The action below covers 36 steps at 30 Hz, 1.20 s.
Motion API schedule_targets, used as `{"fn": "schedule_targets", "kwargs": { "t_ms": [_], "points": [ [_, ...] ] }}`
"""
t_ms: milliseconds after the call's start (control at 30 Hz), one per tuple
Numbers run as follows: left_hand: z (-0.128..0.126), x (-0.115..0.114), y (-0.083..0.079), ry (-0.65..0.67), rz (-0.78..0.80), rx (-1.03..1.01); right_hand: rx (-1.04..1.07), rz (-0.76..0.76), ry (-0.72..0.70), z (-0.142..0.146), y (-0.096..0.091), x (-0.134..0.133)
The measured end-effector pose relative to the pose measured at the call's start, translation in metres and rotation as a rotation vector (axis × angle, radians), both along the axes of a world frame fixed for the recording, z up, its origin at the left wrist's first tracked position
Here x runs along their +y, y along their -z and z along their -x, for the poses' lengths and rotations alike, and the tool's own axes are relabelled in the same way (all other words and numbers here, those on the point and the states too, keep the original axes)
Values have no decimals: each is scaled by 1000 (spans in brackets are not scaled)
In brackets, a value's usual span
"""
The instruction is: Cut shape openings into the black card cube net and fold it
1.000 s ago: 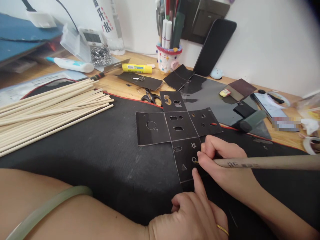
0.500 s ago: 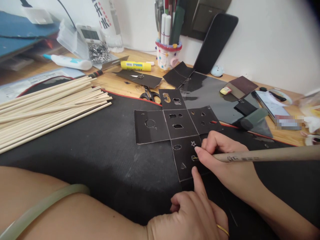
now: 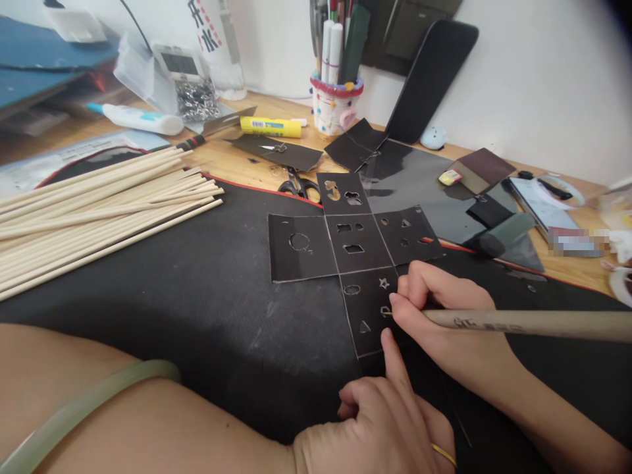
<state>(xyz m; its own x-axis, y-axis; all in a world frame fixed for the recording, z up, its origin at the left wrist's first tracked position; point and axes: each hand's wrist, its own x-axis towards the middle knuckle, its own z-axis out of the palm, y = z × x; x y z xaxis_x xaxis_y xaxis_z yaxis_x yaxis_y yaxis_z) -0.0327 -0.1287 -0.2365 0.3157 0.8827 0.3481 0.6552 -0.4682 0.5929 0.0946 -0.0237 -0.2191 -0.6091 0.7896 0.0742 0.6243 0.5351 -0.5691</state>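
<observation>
A cross-shaped sheet of black card (image 3: 309,263) lies flat, with pale fold lines and several small cut-out shapes. My right hand (image 3: 439,316) is closed round a long wooden-handled tool (image 3: 523,325) with a thin gold-coloured tip. The tip touches a small hexagon outline (image 3: 385,311) on the nearest panel, below a star (image 3: 384,283). My left hand (image 3: 380,418) rests just in front, its index finger stretched out and pressing the card near the tip. Its other fingers are loosely curled and hold nothing. My right fingers partly cover the panel's right edge.
Many pale wooden sticks (image 3: 99,224) lie on the black mat (image 3: 197,316) at left. Behind the card are black-handled scissors (image 3: 299,186), a yellow glue stick (image 3: 270,126), a pen cup (image 3: 336,108) and black card pieces (image 3: 355,146). A phone (image 3: 432,82) leans against the wall.
The tool's handle has swung so its far end sits lower, while its tip stays at the hexagon. The view has shifted slightly; my left hand stays in place.
</observation>
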Motion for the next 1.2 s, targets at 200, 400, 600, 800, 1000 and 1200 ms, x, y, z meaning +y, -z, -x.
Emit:
{"fn": "schedule_targets", "kwargs": {
  "t_ms": [200,400,600,800,1000,1200],
  "points": [
    [-4,-4,-5,53,-138,355,17,21,7,-1,1,1],
    [-13,-3,-10,111,-298,731,75,107,19,-1,0,1],
    [-16,0,-25,64,-493,996,507,327,160,-4,7,8],
    [-21,-3,-24,59,-460,914,573,349,182,-4,6,9],
    [-13,-5,-35,177,-393,932,493,200,153,-11,-9,7],
    [28,-4,-59,441,-260,884,436,311,88,-17,-29,7]
  ]
}}
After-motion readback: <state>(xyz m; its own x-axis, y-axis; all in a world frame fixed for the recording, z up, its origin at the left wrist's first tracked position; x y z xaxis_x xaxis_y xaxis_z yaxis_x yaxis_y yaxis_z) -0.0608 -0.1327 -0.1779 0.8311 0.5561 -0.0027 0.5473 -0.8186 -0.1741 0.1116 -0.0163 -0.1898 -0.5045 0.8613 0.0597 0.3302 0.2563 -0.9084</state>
